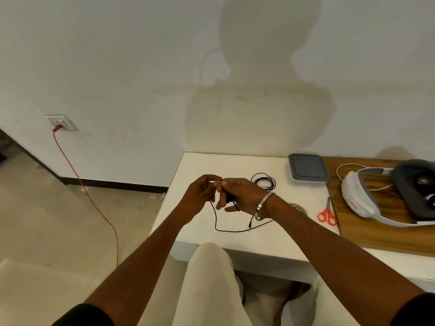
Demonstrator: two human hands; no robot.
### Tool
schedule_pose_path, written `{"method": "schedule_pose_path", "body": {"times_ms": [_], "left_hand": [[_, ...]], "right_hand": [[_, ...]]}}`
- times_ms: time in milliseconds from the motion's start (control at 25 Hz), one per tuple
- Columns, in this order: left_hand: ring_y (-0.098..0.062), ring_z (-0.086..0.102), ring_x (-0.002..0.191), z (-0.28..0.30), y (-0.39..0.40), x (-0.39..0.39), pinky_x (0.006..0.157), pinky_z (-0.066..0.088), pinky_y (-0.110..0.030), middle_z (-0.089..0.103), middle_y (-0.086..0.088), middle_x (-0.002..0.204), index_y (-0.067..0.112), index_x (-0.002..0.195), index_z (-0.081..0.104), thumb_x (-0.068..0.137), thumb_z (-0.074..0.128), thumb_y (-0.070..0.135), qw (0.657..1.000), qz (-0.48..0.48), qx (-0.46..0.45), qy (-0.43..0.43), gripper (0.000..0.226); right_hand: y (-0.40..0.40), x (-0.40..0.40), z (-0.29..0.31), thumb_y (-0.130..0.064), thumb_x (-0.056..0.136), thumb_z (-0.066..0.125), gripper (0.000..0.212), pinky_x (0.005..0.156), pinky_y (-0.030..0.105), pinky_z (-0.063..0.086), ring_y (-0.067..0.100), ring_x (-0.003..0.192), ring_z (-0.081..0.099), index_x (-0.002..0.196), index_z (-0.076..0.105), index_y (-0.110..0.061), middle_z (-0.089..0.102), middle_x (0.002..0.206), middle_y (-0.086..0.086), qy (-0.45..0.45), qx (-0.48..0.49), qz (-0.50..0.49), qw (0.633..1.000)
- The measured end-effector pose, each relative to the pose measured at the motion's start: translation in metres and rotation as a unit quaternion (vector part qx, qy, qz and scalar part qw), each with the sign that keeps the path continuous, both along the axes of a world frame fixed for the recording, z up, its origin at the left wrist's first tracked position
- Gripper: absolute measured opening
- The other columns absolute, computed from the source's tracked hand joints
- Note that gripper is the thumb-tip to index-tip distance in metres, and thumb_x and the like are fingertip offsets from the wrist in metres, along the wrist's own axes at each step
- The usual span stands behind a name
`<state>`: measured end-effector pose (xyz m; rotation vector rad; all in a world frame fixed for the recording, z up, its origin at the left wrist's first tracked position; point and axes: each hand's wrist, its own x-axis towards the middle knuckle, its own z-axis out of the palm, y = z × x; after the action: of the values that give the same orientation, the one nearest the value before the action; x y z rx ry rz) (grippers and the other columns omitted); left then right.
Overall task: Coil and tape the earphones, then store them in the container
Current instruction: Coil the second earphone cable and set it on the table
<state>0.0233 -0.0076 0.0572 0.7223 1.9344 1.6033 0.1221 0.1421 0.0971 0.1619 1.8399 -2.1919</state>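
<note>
Both hands' curled fingers [220,184] pinching the black earphone cable [216,220] above the white table [200,165].

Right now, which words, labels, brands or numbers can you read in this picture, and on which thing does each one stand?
No text can be read here.
Small red label on the white headset: some print, too small and blurred to read.
Grey container lid, orange scissors, wall socket: no writing shows.
</note>
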Motion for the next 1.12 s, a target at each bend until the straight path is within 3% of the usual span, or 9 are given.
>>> {"method": "schedule_pose_path", "body": {"times_ms": [160, 320, 480, 600, 680, 760, 880, 1000, 1120], "left_hand": [[-0.019, 0.052, 0.075, -0.011, 0.003, 0.013, 0.074, 0.047, -0.033, 0.057, -0.018, 0.087, 0.02, 0.092, 0.064, 0.1, 0.047, 0.022, 0.999, 0.019, -0.018, -0.042, 0.019], [-0.023, 0.05, 0.068, -0.023, 0.009, 0.023, 0.074, 0.044, -0.04, 0.056, -0.013, 0.074, 0.008, 0.08, 0.063, 0.094, 0.05, 0.037, 0.994, -0.039, -0.096, -0.044, 0.035], [-0.012, 0.052, 0.062, -0.014, 0.012, 0.031, 0.068, 0.052, -0.025, 0.055, -0.006, 0.071, 0.025, 0.09, 0.068, 0.098, 0.048, 0.035, 0.988, -0.089, -0.122, -0.04, 0.024], [-0.01, 0.052, 0.059, -0.008, 0.011, 0.029, 0.067, 0.053, -0.025, 0.054, -0.002, 0.068, 0.026, 0.102, 0.069, 0.098, 0.049, 0.032, 0.982, -0.117, -0.15, -0.009, 0.022], [-0.012, 0.053, 0.059, -0.006, 0.008, 0.025, 0.068, 0.054, -0.028, 0.054, -0.002, 0.067, 0.02, 0.104, 0.071, 0.098, 0.051, 0.029, 0.977, -0.124, -0.174, 0.006, 0.023], [-0.018, 0.058, 0.061, -0.002, 0.005, 0.021, 0.065, 0.054, -0.027, 0.054, -0.003, 0.068, 0.017, 0.102, 0.073, 0.097, 0.053, 0.027, 0.972, -0.137, -0.188, 0.024, 0.023], [-0.021, 0.061, 0.062, 0.004, -0.004, 0.014, 0.061, 0.054, -0.024, 0.052, 0.0, 0.066, 0.016, 0.099, 0.074, 0.095, 0.055, 0.023, 0.97, -0.144, -0.195, 0.035, 0.02], [-0.014, 0.062, 0.06, 0.007, -0.009, 0.006, 0.065, 0.058, -0.028, 0.057, 0.007, 0.066, 0.018, 0.097, 0.074, 0.094, 0.057, 0.023, 0.969, -0.128, -0.199, 0.07, 0.018], [-0.008, 0.064, 0.064, 0.01, -0.009, -0.003, 0.065, 0.058, -0.025, 0.068, 0.005, 0.08, 0.022, 0.094, 0.072, 0.093, 0.059, 0.024, 0.963, -0.105, -0.202, 0.142, 0.013]], "right_hand": [[-0.003, -0.002, 0.01, -0.024, 0.1, 0.036, 0.027, 0.088, 0.058, 0.045, 0.021, 0.074, 0.063, 0.088, 0.057, -0.013, 0.058, 0.064, 0.004, 0.038, -0.207, -0.043, 0.977], [-0.008, -0.009, 0.014, -0.023, 0.1, 0.037, 0.028, 0.092, 0.062, 0.04, 0.024, 0.079, 0.065, 0.089, 0.061, -0.014, 0.062, 0.066, 0.002, 0.061, -0.245, -0.115, 0.961], [-0.008, -0.009, 0.01, -0.03, 0.1, 0.038, 0.027, 0.083, 0.037, 0.045, 0.012, 0.088, 0.067, 0.091, 0.062, -0.022, 0.07, 0.076, -0.001, 0.094, -0.034, -0.196, 0.976], [-0.007, -0.009, 0.005, -0.016, 0.1, 0.038, 0.026, 0.073, 0.014, 0.05, 0.007, 0.076, 0.068, 0.099, 0.063, -0.008, 0.069, 0.078, 0.01, 0.154, 0.068, -0.211, 0.963], [-0.004, -0.009, -0.002, -0.014, 0.099, 0.04, 0.025, 0.08, 0.021, 0.053, 0.007, 0.075, 0.068, 0.1, 0.064, -0.007, 0.07, 0.076, 0.008, 0.166, 0.15, -0.177, 0.959], [0.002, -0.011, -0.014, -0.023, 0.099, 0.039, 0.025, 0.095, 0.04, 0.048, 0.006, 0.085, 0.067, 0.099, 0.064, -0.019, 0.072, 0.079, -0.004, 0.176, 0.309, -0.125, 0.926], [0.016, -0.013, -0.024, -0.019, 0.098, 0.036, 0.026, 0.113, 0.061, 0.006, 0.005, 0.1, 0.06, 0.103, 0.06, -0.027, 0.07, 0.09, -0.012, 0.127, 0.584, -0.008, 0.801], [0.019, -0.006, -0.025, -0.009, 0.094, 0.035, 0.027, 0.111, 0.062, -0.009, 0.009, 0.096, 0.061, 0.102, 0.056, -0.023, 0.069, 0.09, -0.009, 0.095, 0.663, 0.06, 0.74], [0.016, 0.0, -0.029, -0.032, 0.099, 0.029, 0.027, 0.111, 0.06, -0.003, 0.016, 0.091, 0.062, 0.099, 0.055, -0.024, 0.066, 0.083, -0.007, 0.106, 0.666, 0.078, 0.734]]}}
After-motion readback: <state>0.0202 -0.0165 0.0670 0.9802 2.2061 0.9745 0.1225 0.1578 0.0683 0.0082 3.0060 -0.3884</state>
